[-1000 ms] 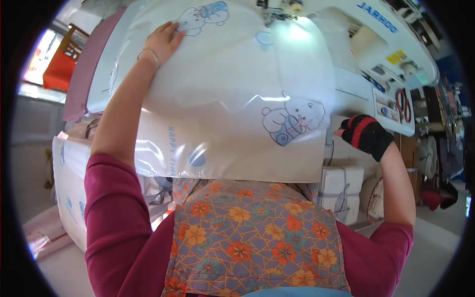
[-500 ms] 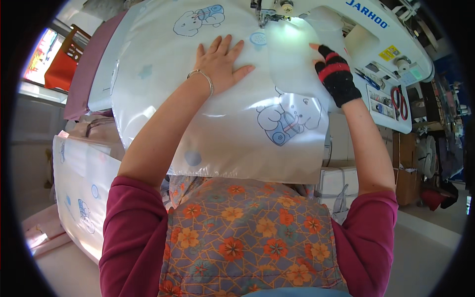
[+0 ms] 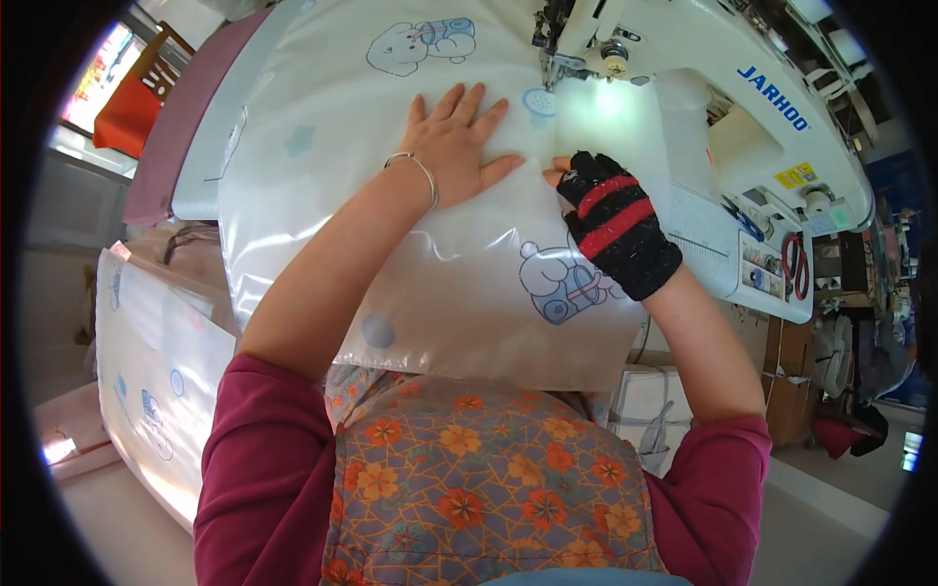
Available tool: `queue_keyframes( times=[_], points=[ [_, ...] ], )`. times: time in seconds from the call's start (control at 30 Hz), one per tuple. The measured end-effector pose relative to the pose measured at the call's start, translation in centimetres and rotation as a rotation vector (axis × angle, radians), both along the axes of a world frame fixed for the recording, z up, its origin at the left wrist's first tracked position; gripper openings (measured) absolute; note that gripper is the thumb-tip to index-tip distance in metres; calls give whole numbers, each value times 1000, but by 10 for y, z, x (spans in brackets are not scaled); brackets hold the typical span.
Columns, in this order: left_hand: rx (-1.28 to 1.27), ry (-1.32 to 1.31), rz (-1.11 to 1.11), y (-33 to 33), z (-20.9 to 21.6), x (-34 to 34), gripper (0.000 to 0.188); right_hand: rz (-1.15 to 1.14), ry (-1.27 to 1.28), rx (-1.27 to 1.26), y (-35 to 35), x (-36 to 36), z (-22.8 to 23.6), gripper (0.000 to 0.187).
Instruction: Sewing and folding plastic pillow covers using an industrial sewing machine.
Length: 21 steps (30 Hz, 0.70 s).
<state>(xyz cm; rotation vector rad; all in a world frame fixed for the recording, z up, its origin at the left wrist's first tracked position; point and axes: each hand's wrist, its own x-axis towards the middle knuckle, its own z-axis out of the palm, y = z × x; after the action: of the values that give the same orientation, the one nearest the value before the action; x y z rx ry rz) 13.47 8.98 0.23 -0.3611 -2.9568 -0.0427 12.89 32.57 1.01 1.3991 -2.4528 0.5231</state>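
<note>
At the far left an orange chair [image 3: 132, 103] stands beyond a mauve cloth [image 3: 181, 127] draped along the edge of the worktop [image 3: 200, 186]. Below it hangs a stack of glossy plastic sheets [image 3: 147, 361] printed with blue shapes. Across the worktop lies a shiny, translucent white plastic sheet [image 3: 322, 117] with blue bear prints and dots, smooth and slightly creased, its near edge hanging over toward the person. The left hand [image 3: 454, 142], a silver bangle [image 3: 422, 176] on its wrist, lies flat on the sheet with fingers spread. Just to its right, the right hand [image 3: 611, 220], in a black fingerless glove with red stripes, rests fingers-down on the same sheet; whether it pinches the plastic cannot be told. Beyond both hands sits the needle of a white sewing machine [image 3: 703, 68], lamp lit. Red-handled scissors [image 3: 793, 266] lie at its right end.
</note>
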Motion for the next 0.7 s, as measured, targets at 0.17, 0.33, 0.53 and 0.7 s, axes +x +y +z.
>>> queue_keyframes(
  times=[0.17, 0.33, 0.53, 0.7],
  points=[
    [-8, -2, -37, -6, 13, -23, 68, 22, -62, 22, -2, -7, 5, 39],
    [38, -104, -169, 9, 8, 6, 66, 4, 26, 4, 2, -17, -3, 36],
    [37, -21, -220, -2, 7, -21, 65, -12, -15, 30, 5, -36, -6, 38],
    [68, -119, -180, -3, 18, -27, 66, -25, 45, 53, -7, -39, 7, 37]
  ],
)
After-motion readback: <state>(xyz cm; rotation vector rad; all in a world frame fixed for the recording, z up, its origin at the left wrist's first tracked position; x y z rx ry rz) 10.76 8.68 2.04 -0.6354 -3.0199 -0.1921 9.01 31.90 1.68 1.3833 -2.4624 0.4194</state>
